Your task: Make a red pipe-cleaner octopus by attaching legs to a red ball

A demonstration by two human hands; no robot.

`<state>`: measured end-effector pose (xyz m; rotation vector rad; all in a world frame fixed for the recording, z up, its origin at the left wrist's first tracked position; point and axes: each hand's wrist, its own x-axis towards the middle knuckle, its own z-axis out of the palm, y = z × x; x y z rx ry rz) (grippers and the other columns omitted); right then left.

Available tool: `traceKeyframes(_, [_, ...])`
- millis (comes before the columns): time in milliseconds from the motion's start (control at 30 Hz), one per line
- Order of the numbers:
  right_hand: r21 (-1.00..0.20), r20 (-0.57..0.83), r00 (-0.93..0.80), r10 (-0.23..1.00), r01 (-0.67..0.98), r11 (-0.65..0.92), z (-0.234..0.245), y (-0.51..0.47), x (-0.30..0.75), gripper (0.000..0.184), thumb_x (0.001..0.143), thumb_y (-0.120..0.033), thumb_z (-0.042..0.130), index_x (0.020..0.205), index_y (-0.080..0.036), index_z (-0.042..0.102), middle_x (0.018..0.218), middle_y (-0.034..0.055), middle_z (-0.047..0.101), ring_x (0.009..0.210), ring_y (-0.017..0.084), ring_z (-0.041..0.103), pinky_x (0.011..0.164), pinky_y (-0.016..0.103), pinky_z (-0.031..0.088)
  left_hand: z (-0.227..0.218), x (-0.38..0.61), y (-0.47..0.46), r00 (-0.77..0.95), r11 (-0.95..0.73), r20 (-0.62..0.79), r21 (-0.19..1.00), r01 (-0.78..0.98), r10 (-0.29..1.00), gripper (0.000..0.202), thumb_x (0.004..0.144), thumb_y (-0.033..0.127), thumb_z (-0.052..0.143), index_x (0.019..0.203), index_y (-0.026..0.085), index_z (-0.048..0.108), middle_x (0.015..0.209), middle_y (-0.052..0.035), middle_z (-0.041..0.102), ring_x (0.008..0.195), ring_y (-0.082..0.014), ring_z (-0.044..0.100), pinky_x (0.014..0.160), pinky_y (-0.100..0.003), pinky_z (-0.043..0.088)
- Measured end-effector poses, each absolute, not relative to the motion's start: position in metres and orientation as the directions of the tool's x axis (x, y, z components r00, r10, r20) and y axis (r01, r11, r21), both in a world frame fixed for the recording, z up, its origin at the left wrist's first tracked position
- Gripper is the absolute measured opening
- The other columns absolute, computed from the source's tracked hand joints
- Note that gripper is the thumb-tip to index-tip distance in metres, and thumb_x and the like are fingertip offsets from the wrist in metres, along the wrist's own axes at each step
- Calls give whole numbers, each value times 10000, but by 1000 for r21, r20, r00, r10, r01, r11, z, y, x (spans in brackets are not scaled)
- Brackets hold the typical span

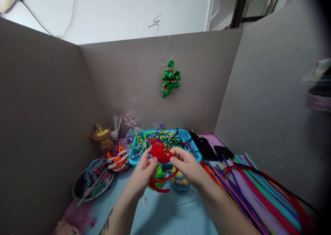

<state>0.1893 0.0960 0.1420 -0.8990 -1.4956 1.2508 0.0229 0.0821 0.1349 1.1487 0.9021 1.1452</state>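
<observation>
Between my two hands is a red piece made of fuzzy pipe cleaners [160,153], a filled part with an open loop along its upper right. My left hand [146,171] pinches its lower left side with thumb and fingers. On the right edge, my right hand [186,164] is closed on the same piece. Loose red pipe cleaner ends [161,190] hang below, between the wrists. Behind them on the table stand a green pipe cleaner figure [159,174] and a blue one with yellow flowers [180,183], both partly covered.
A blue tray [199,157] of tangled pipe cleaner pieces stands behind my hands. Bundled long pipe cleaners [258,190] lie at right. At left are a metal bowl [77,190], an orange-and-white figure [119,161] and a brown jar [102,135]. A green ornament [170,79] hangs from the grey partition.
</observation>
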Motion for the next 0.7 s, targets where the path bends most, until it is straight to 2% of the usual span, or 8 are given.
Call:
traceKeyframes(67, [-978, 208, -261, 943, -68, 197, 142, 96, 189, 87, 758, -267, 573, 730, -185, 558, 599, -54, 464, 536, 90, 413, 515, 205, 335, 139, 22, 81, 253, 56, 19, 956, -288, 967, 696, 792, 478, 614, 1318, 136, 312, 484, 126, 330, 405, -47, 237, 418, -179, 201])
traceKeyframes(200, [-965, 157, -230, 960, -242, 99, 142, 95, 182, 236, 732, -387, 643, 777, -181, 539, 609, -37, 530, 529, 94, 483, 527, 213, 371, 145, 22, 81, 242, 51, 54, 911, -410, 969, 582, 792, 412, 645, 1244, 145, 396, 507, 81, 447, 437, -60, 374, 467, -181, 295])
traceKeyframes(267, [-957, 125, -232, 965, -284, 56, 140, 95, 180, 284, 733, -437, 641, 810, -188, 528, 547, -66, 486, 437, 71, 413, 460, 200, 315, 147, 20, 81, 232, 53, 58, 894, -446, 971, 562, 786, 398, 658, 1226, 152, 407, 514, 81, 453, 434, -56, 381, 469, -177, 307])
traceKeyframes(333, [-970, 132, -212, 968, -231, 82, 139, 95, 180, 267, 723, -417, 656, 808, -188, 548, 548, -72, 472, 428, 62, 370, 437, 194, 276, 149, 18, 81, 233, 68, 46, 887, -456, 972, 567, 788, 391, 658, 1236, 161, 399, 515, 94, 439, 399, -39, 319, 437, -170, 285])
traceKeyframes(400, [-979, 166, -179, 970, -146, 141, 139, 97, 182, 223, 701, -366, 675, 787, -184, 580, 618, -45, 522, 505, 79, 428, 479, 205, 321, 150, 15, 81, 236, 74, 37, 893, -443, 971, 593, 788, 393, 656, 1262, 168, 378, 520, 103, 434, 376, -26, 250, 406, -164, 253])
traceKeyframes(467, [-979, 194, -162, 968, -103, 179, 140, 98, 185, 200, 690, -340, 678, 780, -182, 597, 669, -26, 552, 584, 103, 479, 540, 223, 367, 149, 14, 81, 237, 54, 47, 913, -404, 970, 633, 792, 401, 646, 1296, 166, 345, 531, 99, 449, 376, -28, 243, 395, -164, 237])
traceKeyframes(600, [-974, 207, -180, 962, -129, 186, 140, 99, 186, 217, 692, -353, 679, 793, -179, 598, 690, -18, 567, 614, 115, 502, 587, 238, 392, 145, 15, 82, 182, -38, 92, 959, -282, 979, 685, 804, 433, 616, 1346, 155, 303, 606, 59, 522, 403, -38, 298, 398, -174, 201])
traceKeyframes(700, [-968, 231, -170, 958, -142, 208, 137, 99, 185, 212, 701, -351, 684, 785, -173, 605, 710, -6, 581, 646, 125, 515, 610, 243, 397, 141, 18, 83, 131, -97, 127, 971, -216, 983, 686, 799, 461, 607, 1336, 134, 334, 585, 72, 477, 410, -35, 263, 407, -184, 151])
